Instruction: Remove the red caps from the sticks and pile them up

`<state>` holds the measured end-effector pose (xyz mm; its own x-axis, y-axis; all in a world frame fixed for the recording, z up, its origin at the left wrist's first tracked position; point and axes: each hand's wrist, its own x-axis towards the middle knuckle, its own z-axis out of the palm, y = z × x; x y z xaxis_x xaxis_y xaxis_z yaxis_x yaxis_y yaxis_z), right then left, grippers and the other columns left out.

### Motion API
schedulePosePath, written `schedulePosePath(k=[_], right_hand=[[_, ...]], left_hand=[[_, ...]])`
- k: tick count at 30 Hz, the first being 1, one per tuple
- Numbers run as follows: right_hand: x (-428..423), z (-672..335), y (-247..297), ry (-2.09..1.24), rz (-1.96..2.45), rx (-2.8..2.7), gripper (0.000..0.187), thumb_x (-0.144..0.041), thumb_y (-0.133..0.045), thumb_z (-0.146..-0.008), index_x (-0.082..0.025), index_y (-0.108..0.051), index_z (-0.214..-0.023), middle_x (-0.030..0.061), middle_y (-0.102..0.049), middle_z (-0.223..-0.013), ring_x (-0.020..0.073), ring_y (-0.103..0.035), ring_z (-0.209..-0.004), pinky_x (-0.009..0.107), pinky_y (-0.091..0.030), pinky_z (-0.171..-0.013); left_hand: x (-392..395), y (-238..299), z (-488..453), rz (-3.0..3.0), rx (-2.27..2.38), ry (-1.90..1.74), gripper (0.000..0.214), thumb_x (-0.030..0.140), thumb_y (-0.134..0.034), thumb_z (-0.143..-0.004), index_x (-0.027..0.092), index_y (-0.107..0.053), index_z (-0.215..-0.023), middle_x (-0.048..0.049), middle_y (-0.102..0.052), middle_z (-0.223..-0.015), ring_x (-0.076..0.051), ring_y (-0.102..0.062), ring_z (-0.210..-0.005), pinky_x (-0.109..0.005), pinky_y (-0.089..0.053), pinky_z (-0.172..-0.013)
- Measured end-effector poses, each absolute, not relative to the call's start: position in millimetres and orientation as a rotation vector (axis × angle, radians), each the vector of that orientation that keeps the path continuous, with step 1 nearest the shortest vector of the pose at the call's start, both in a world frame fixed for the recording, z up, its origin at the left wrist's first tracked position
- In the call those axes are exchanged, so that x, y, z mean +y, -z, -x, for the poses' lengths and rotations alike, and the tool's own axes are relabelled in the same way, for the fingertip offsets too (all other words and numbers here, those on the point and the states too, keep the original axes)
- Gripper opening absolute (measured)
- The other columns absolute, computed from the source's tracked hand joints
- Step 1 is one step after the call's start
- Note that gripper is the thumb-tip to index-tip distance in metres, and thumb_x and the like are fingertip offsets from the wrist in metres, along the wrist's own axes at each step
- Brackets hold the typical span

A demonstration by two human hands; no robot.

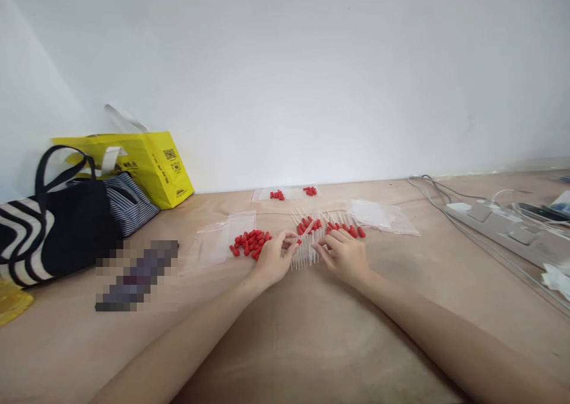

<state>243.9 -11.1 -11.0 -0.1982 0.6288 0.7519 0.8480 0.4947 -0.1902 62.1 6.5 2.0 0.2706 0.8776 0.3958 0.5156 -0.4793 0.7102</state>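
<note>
My left hand [274,257] is closed in a pinch on a thin clear dropper tube [307,231], which slants up to the right with a bit of red at my fingertips. My right hand [346,254] is at the right side, thumb and fingers curled together over the pile; what they grip, if anything, is hidden. Between and below the hands lie several clear tubes [306,257] side by side. Red rubber bulbs [252,241] are heaped beside my left hand. Beyond my fingers are droppers with red bulbs [307,223], and more red-bulbed droppers [351,231] lie past my right hand.
Clear plastic bags lie left [214,238] and right [378,215]; another bag with red bulbs [276,195] is near the wall. A yellow bag [167,172], a black bag [80,226] and a blurred dark object [138,276] are left. A power strip [499,229] with cables sits right.
</note>
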Motion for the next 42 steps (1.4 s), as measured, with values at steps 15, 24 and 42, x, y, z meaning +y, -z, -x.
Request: schedulePosePath(k=[15,24,42], right_hand=[[3,-245,27,0.722,0.749,-2.165,0.021,-0.025,-0.048,-0.084,-0.025,-0.057,-0.102,-0.0010,-0.067,-0.092,0.0175,-0.049,-0.109,0.048,-0.008,-0.103],[1,-245,29,0.751,0.671,-2.152,0.025,-0.010,-0.045,-0.083,-0.022,-0.058,-0.100,-0.0019,-0.068,-0.090,0.0142,-0.049,-0.109,0.044,-0.012,-0.104],[-1,-244,29,0.692,0.726,-2.173,0.016,-0.011,-0.046,-0.081,-0.022,-0.058,-0.081,-0.0039,-0.066,-0.066,0.0136,-0.050,-0.107,0.045,-0.012,-0.104]], left_hand=[[-6,9,-41,-3.198,0.970,-1.249,0.019,0.014,-0.039,-0.086,0.017,-0.052,-0.073,0.0012,-0.061,-0.067,-0.011,-0.055,-0.065,-0.034,-0.034,-0.085],[-2,13,-45,-3.202,1.017,-1.250,0.018,0.021,-0.046,-0.085,0.017,-0.056,-0.098,-0.0040,-0.066,-0.096,-0.019,-0.057,-0.093,-0.043,-0.028,-0.094],[-7,5,-45,-3.323,0.983,-1.061,0.026,0.011,-0.040,-0.085,0.020,-0.064,-0.083,-0.0023,-0.068,-0.092,-0.020,-0.059,-0.091,-0.058,-0.014,-0.101]])
